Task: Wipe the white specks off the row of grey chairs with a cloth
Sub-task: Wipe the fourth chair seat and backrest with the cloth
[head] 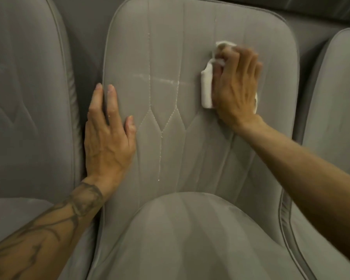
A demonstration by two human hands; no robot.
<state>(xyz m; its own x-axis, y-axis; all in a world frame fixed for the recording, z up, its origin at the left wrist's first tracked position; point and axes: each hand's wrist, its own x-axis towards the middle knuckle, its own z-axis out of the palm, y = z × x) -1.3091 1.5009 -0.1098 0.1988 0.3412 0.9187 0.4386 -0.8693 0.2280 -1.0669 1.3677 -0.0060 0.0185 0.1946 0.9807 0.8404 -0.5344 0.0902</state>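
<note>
A white cloth (pixel 207 85) is pressed on the far right of the middle grey chair (pixel 170 47) by the right hand (pixel 237 83), fingers bent around it. The left hand (pixel 107 136) is laid flat on the left edge, fingers straight. White specks (pixel 160 150) are seen along the seams.

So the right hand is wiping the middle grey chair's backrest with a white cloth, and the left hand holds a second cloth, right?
Not quite: the head view shows the left hand holding nothing, resting flat on the left edge of the grey fabric chair's backrest. The right hand does hold the folded white cloth against it.
</note>
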